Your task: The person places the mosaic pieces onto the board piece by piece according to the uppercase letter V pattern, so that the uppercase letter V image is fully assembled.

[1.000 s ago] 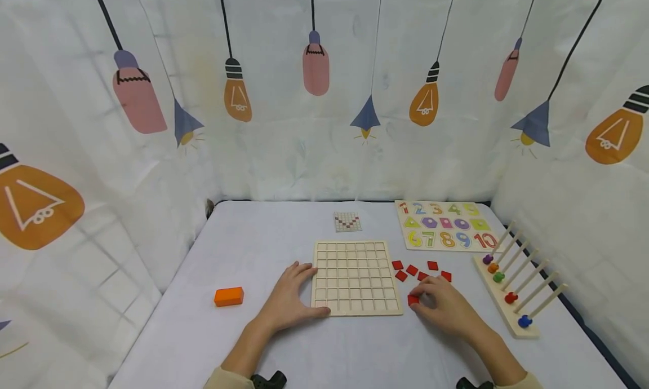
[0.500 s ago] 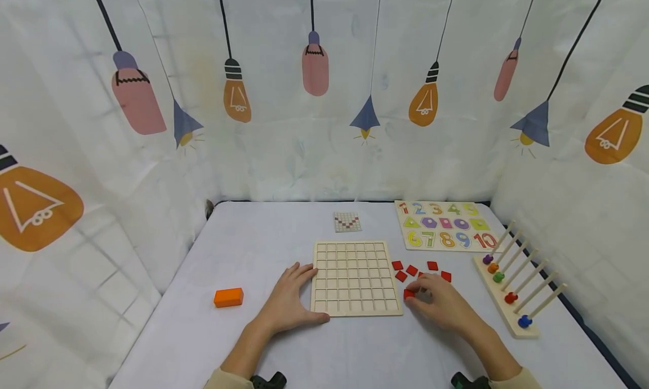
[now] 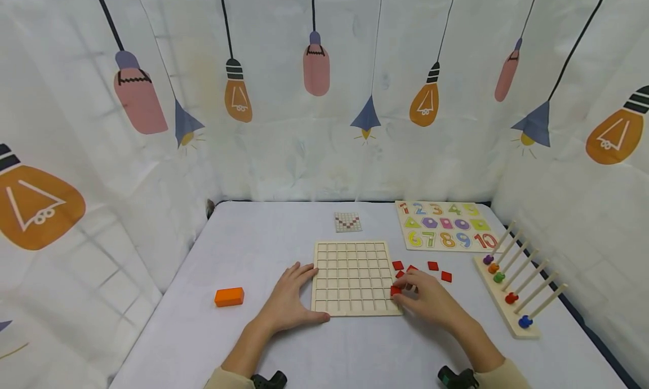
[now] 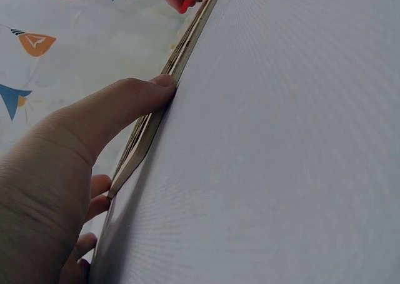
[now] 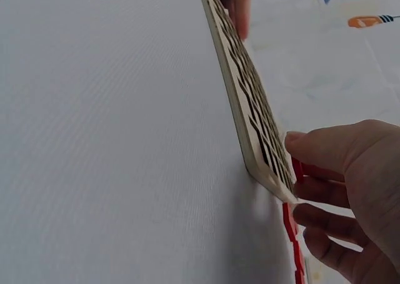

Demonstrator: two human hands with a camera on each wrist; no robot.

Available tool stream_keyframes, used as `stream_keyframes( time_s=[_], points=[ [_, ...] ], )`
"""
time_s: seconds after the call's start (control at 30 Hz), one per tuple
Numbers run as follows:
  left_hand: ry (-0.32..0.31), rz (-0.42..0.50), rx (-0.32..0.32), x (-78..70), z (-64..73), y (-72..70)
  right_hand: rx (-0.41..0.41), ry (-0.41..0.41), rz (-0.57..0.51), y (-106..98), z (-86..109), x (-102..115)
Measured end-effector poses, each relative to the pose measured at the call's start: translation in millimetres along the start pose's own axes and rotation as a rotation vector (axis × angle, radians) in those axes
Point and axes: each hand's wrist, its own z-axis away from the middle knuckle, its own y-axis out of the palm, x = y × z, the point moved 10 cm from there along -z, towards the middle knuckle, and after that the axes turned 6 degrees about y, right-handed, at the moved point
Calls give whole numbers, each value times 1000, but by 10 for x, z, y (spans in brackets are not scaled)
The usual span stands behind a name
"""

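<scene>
A pale wooden grid board (image 3: 350,278) lies on the white table (image 3: 274,225). At its near left corner my left hand (image 3: 286,300) touches it, thumb along the front edge and stretched fingers on the left side. My right hand (image 3: 431,300) pinches a small red square tile (image 3: 395,291) between thumb and fingertips at the board's right edge. In the right wrist view the red tile (image 5: 297,169) shows just under the thumb, close to the board's corner. Several more red tiles (image 3: 432,265) lie flat to the right of the board, some partly hidden behind the right hand.
An orange block (image 3: 229,296) lies to the left. Behind the board is a small patterned grid card (image 3: 347,221). A number puzzle board (image 3: 446,225) lies at the back right, with a wooden peg stand (image 3: 507,299) along the right edge.
My right hand has moved left with the red tile, from among the loose tiles to the board's right edge. The left hand and board have stayed put.
</scene>
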Motion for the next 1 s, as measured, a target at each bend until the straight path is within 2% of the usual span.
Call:
stream_keyframes(
  time_s=[0.43, 0.73, 1.0],
  points=[
    [-2, 9, -5, -6, 3, -10, 9, -73, -8, 153, -132, 280],
    [-9, 7, -2, -6, 11, -21, 50, -123, -69, 310, -209, 498],
    [-9, 13, -3, -9, 12, -16, 67, -156, -49, 452, -265, 639]
  ],
)
